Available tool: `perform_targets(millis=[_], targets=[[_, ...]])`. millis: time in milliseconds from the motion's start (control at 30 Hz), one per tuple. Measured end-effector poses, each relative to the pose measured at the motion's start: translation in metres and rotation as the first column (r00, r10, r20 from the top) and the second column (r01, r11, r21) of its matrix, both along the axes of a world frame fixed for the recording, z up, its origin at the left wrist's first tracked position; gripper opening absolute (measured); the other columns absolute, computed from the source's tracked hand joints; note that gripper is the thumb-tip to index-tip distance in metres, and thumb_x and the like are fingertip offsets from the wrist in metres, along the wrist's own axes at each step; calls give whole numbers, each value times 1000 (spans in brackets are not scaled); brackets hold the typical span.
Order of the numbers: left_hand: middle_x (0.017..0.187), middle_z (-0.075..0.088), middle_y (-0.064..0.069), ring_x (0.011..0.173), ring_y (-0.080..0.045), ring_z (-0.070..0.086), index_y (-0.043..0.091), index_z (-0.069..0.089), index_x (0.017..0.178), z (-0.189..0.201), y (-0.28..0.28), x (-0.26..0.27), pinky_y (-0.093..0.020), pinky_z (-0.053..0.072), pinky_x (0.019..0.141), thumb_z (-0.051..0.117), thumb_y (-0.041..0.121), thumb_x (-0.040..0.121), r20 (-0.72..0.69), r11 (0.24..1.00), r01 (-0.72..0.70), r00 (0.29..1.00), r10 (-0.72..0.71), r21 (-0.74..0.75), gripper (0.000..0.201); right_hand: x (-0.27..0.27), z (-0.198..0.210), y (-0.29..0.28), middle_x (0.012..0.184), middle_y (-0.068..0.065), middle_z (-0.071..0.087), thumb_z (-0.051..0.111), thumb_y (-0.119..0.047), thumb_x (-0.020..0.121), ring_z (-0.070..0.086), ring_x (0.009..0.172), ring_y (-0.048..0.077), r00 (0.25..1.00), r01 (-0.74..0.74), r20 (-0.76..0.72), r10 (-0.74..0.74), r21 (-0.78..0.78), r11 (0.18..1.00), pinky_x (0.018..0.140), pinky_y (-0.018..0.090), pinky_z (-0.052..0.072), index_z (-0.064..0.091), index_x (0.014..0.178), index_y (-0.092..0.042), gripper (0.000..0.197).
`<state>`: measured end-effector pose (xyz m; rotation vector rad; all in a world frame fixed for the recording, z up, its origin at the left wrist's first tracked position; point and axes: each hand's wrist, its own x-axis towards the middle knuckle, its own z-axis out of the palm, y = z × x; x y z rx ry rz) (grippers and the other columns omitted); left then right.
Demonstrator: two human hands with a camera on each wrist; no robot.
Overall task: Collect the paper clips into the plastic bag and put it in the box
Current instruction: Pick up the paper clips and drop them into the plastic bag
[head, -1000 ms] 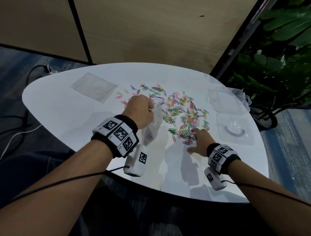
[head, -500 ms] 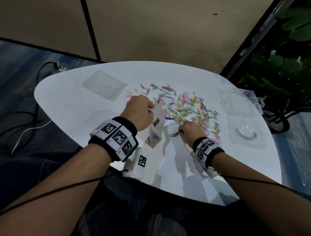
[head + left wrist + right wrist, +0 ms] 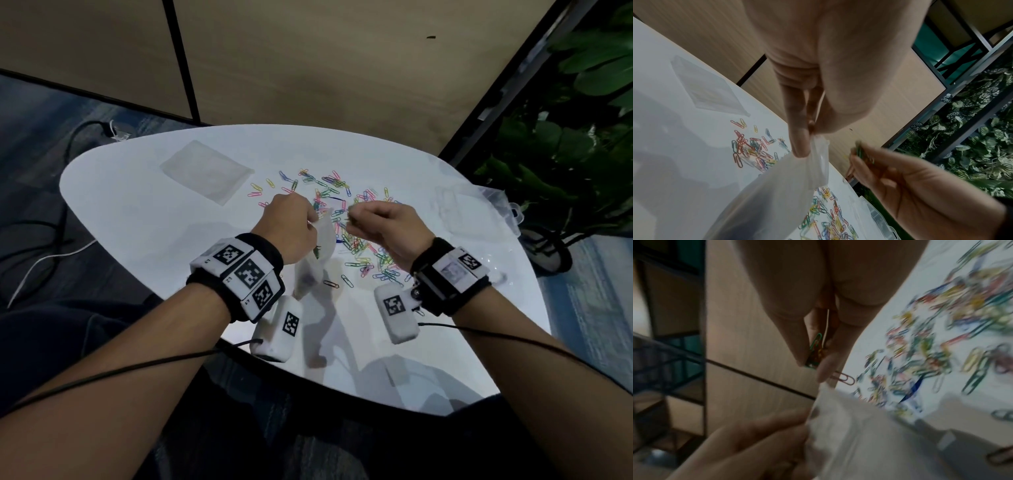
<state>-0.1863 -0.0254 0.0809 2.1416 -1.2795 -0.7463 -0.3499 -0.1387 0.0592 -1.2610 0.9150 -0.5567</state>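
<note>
Many coloured paper clips [image 3: 363, 236] lie scattered over the middle of the white table [image 3: 137, 219]. My left hand [image 3: 291, 226] pinches the top edge of a clear plastic bag [image 3: 313, 260] that hangs down to the table; in the left wrist view the bag [image 3: 777, 186] hangs below the pinching fingers [image 3: 799, 142]. My right hand [image 3: 380, 222] is raised beside the bag's mouth and pinches a small bunch of clips [image 3: 815, 352]. The clear plastic box [image 3: 455, 209] lies open at the table's right side.
A second flat clear bag [image 3: 205, 171] lies at the far left of the table. Green plants [image 3: 565, 144] stand to the right, cables [image 3: 51, 246] trail on the floor to the left, and a wood-panelled wall [image 3: 308, 61] stands behind the table.
My right hand picked clips from the pile's near edge, lifted off the table and moved left up to the bag's mouth. The left hand kept holding the bag.
</note>
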Motion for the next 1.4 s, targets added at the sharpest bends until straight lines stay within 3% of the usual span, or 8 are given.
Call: perform_targets(millis=[233,467,633,733,900,1100,1267,1400], targets=[[91,74,-15,94,-29,71,10,77,102,4,0,-9,-37,56,92,60,6,86,-5,1000,18,1000,-18,-16,23,18,-13,33,83,7,77,68,-15,90,75,78,17,920,-287,-370,133,-400,871,82,33,60,78,95,-12,12],[107,74,-14,95,-31,72,8,76,107,4,-1,-3,-38,56,95,54,3,88,-5,1000,-1,1000,1,-20,29,3,-10,17,93,11,74,57,-5,95,73,77,19,959,-165,-281,36,-450,878,77,39,61,74,101,-7,19],[106,73,-16,103,-31,70,9,75,111,4,0,3,-38,53,100,55,5,89,4,1000,-9,1000,9,-2,30,-28,-66,31,158,-1,32,45,-24,101,40,137,19,402,-882,-902,156,-336,329,115,41,34,43,145,-26,44],[104,74,-16,98,-33,71,11,76,110,4,-1,6,-39,56,96,55,5,88,13,1000,-9,1000,9,5,31,-42,-106,49,165,3,4,40,-22,100,14,150,27,226,-971,-967,115,-214,102,117,48,27,16,155,-18,60],[104,74,-17,99,-32,71,9,75,111,6,-1,3,-38,55,97,54,5,89,8,1000,-18,1000,18,3,31,-59,-121,20,164,5,-6,39,-18,100,-1,151,28,150,-954,-978,-146,-181,237,119,53,9,-3,155,-16,70],[103,74,-17,100,-32,71,9,74,112,5,-1,3,-38,55,97,53,5,89,15,1000,-24,1000,24,10,32,-68,-129,-25,164,3,-5,40,-18,100,6,147,45,80,-811,-981,-176,-166,561,111,60,31,8,154,-24,63],[106,73,-17,98,-34,71,9,75,111,3,-3,4,-40,56,96,53,4,89,22,1000,-15,1000,15,14,31,-63,-130,-41,129,15,52,60,0,87,59,107,36,281,-778,-930,-236,-365,512,82,39,55,58,119,-6,33],[105,74,-16,96,-33,71,9,76,107,2,-5,2,-39,56,96,54,3,88,18,1000,-6,1000,6,11,30,-57,-114,-45,92,11,65,60,4,84,64,79,28,311,-710,-921,-236,-390,587,64,27,46,70,88,-7,15]])
